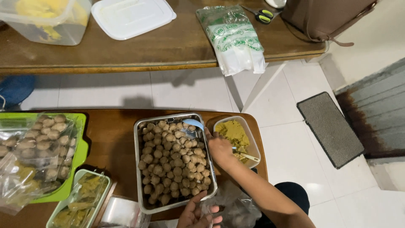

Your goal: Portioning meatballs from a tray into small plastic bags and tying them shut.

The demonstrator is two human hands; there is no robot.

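Head view, right hand (220, 148) between meatball tray (139, 169), paste tub (253, 139)

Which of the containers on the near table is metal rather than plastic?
The square tray full of brown balls, in the middle. The right hand reaches over it; the tubs beside it are plastic.

A shiny metal tray (139, 169) of matt brown meatballs (173, 162) sits on a glossy wooden table (112, 131). Right of it is a translucent plastic tub (253, 141); at the left, crinkled clear plastic bags (29, 169) on a glossy green plastic tray (80, 147).
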